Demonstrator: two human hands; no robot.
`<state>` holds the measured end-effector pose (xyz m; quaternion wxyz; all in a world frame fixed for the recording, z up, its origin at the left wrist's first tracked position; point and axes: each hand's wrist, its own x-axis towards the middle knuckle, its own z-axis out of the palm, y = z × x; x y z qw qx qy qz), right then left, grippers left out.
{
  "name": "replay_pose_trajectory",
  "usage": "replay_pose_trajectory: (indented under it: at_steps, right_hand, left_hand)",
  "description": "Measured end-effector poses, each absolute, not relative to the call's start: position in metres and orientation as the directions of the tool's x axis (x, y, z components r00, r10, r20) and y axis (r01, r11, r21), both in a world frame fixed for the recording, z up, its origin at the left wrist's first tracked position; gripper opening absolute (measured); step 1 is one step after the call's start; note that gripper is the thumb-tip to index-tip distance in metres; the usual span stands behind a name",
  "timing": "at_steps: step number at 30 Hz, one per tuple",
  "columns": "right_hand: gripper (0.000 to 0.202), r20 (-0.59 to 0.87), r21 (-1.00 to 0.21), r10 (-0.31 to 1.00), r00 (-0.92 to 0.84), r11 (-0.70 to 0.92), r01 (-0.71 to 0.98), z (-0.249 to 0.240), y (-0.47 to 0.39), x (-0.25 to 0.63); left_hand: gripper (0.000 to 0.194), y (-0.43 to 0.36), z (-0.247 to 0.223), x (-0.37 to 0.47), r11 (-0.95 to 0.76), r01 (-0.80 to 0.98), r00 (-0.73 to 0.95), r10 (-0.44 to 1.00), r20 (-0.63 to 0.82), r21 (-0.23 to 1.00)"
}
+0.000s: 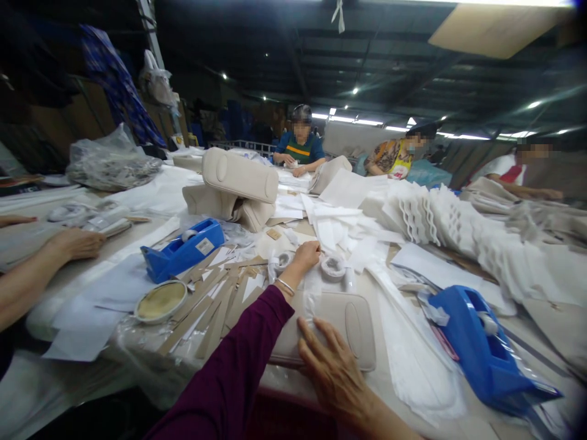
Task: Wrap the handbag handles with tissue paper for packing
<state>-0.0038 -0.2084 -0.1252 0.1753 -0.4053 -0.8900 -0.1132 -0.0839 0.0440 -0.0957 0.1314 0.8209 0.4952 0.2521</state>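
A beige handbag (367,324) lies flat on the worktable before me. Across it lies my right hand (337,360), fingers spread and pressed on its surface beside a translucent strip (312,293). My left hand (305,258), below a purple sleeve and a bangle, reaches over the bag's far edge. Its fingers are closed in a pinch; whatever is between them is too small to make out. Near that hand sits a round, white-wrapped loop (333,267), with a similar wrapped loop (282,261) on its other side.
Blue tape dispensers stand left (183,249) and right (488,348). Cardboard strips (220,305) and a round tin (161,300) lie to the left. Beige bags (241,174) are piled behind; white foam sheets (458,220) fill the right. Another person's hand (77,243) works at left; several people sit beyond.
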Motion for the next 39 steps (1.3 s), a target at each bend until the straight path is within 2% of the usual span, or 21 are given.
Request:
replay_pose_trajectory:
  at_steps: [4,6,8,13,17,19,21,25,28,31,35,39]
  right_hand:
    - [0.029,0.406,0.063,0.690,-0.599,0.633,0.772,-0.125,-0.214,-0.004]
    - [0.030,0.417,0.051,0.690,-0.592,0.633,0.773,-0.126,-0.215,-0.005]
    - [0.031,0.425,0.025,0.691,-0.585,0.637,0.770,-0.127,-0.215,-0.006]
    - [0.033,0.433,-0.112,0.700,-0.568,0.667,0.736,-0.119,-0.222,0.002]
    - [0.049,0.446,-0.257,0.752,-0.486,0.628,0.735,-0.121,-0.270,0.030]
    - [0.058,0.447,-0.236,0.772,-0.451,0.589,0.773,-0.133,-0.302,0.044]
    - [0.063,0.458,-0.148,0.760,-0.460,0.576,0.804,-0.152,-0.326,0.052]
    - [0.052,0.568,-0.013,0.692,-0.446,0.549,0.836,-0.181,-0.333,0.052]
    - [0.036,0.655,-0.044,0.630,-0.417,0.583,0.811,-0.173,-0.319,0.037]
    - [0.029,0.697,-0.069,0.595,-0.400,0.611,0.788,-0.150,-0.314,0.014]
    - [0.025,0.689,-0.032,0.584,-0.429,0.616,0.787,-0.131,-0.317,-0.020]
    - [0.023,0.671,-0.016,0.584,-0.456,0.626,0.779,-0.133,-0.317,-0.040]
  left_hand:
    - [0.030,-0.002,-0.076,-0.102,-0.611,0.613,0.458,0.792,0.405,0.501]
    - [0.036,-0.040,-0.077,-0.121,-0.703,0.488,0.520,0.710,0.474,0.517]
    - [0.038,-0.079,-0.088,-0.143,-0.739,0.443,0.553,0.671,0.494,0.508]
    - [0.043,-0.132,-0.123,-0.175,-0.828,0.355,0.686,0.547,0.480,0.435]
    - [0.036,-0.130,-0.135,-0.175,-0.868,0.313,0.694,0.487,0.531,0.386]
    - [0.034,-0.126,-0.137,-0.174,-0.886,0.283,0.691,0.454,0.562,0.368]
    - [0.033,-0.123,-0.139,-0.174,-0.900,0.254,0.696,0.424,0.579,0.354]
    - [0.033,-0.123,-0.141,-0.176,-0.915,0.229,0.703,0.391,0.594,0.332]
    - [0.033,-0.123,-0.141,-0.178,-0.922,0.224,0.712,0.375,0.593,0.315]
    - [0.032,-0.123,-0.139,-0.179,-0.921,0.235,0.713,0.380,0.589,0.309]
    - [0.030,-0.123,-0.138,-0.179,-0.918,0.249,0.707,0.391,0.590,0.310]
    - [0.031,-0.125,-0.139,-0.180,-0.917,0.260,0.708,0.393,0.586,0.301]
